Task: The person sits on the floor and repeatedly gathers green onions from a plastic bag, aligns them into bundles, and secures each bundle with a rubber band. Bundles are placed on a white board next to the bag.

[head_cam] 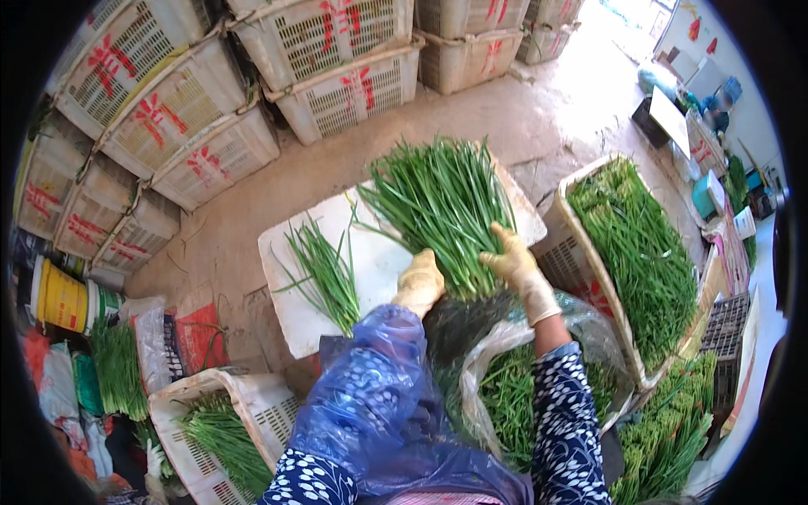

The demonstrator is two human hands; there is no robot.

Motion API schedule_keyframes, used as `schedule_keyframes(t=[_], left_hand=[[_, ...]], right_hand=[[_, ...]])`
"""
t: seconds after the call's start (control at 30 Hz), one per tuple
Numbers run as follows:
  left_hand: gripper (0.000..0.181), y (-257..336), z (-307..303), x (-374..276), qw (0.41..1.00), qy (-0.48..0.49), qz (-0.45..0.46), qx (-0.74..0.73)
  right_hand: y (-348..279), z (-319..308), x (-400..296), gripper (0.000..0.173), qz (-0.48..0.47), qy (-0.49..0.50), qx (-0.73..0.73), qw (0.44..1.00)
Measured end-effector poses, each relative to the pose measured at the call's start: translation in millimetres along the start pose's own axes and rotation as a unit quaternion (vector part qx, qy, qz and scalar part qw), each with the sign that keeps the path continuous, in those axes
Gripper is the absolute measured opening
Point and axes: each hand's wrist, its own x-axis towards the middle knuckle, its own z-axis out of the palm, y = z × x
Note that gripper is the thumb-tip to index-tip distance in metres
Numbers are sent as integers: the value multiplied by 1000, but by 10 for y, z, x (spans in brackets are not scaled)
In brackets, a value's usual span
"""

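A large bunch of garlic chives (445, 196) lies across a white board (297, 252), its pale cut ends towards me. My left hand (421, 283), in a cream glove, is curled against the bunch's lower left side; its fingertips are hidden. On the right edge of the same bunch rests my right hand (519, 271), also gloved, with thumb and fingers spread over the stalks. Whether the right hand grips any of them is unclear. A smaller bunch of chives (325, 271) lies on the board's left part. Translucent blue plastic covers my left forearm.
Right of the board stands a crate (600, 262) heaped with greens. An open clear plastic bag (470, 379) of green stems sits below my right hand. Another crate (218, 379) with chives is at lower left. Stacked plastic crates (344, 88) line the back. A yellow bucket (60, 293) stands left.
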Motion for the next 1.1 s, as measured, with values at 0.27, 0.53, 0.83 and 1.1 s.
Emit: schedule_keyframes(t=[0.27,0.53,0.83,1.1], left_hand=[[71,154,-442,78,972,-142,-171,-72],[118,221,-66,167,947,-78,-204,-237],[110,223,178,73,977,-92,-133,-140],[91,200,-88,18,976,-103,-97,-164]], right_hand=[[959,-300,175,70,124,59,259,956],[16,-18,410,59,125,-32,264,956],[-59,425,240,73,93,-56,229,967],[238,305,49,84,139,70,116,981]])
